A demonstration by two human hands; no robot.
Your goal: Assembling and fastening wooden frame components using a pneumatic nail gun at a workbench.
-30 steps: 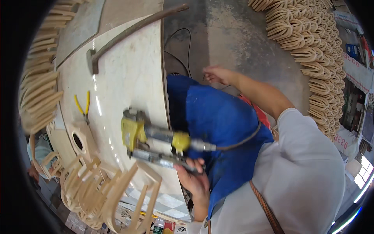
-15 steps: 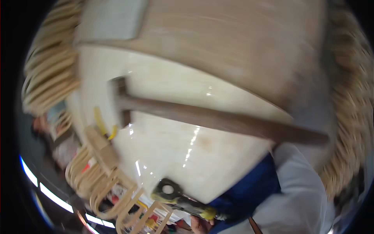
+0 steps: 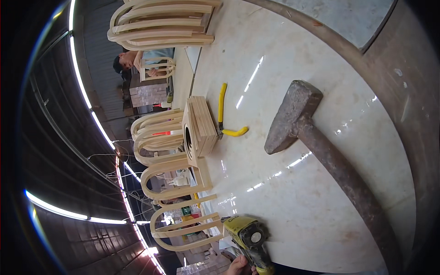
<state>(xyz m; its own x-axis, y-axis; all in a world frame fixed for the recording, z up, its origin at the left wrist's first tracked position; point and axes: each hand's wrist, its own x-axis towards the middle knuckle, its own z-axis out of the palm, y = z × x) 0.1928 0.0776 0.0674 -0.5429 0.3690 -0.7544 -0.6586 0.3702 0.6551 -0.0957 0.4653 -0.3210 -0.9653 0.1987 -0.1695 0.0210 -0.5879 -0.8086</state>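
- At the bottom edge, left of centre, we saw the left hand (image 3: 238,266) clenched around a yellow-and-black nail gun (image 3: 241,230), part of the hand cut off by the frame.
- We could not tell the right hand's grip, since it was out of view.
- The nail gun was at lower centre, by the pale table (image 3: 316,215); we could not tell whether they touched.
- Right of centre lay a hammer (image 3: 295,117), its brown handle running to the lower right.
- Near the middle we found yellow-handled pliers (image 3: 222,105), spread apart, just beside stacked boards (image 3: 204,126).
- Arched wooden frames (image 3: 160,27) lined the table from upper left to lower centre.
- At upper left we saw another person (image 3: 158,52) handling a small frame (image 3: 169,68).
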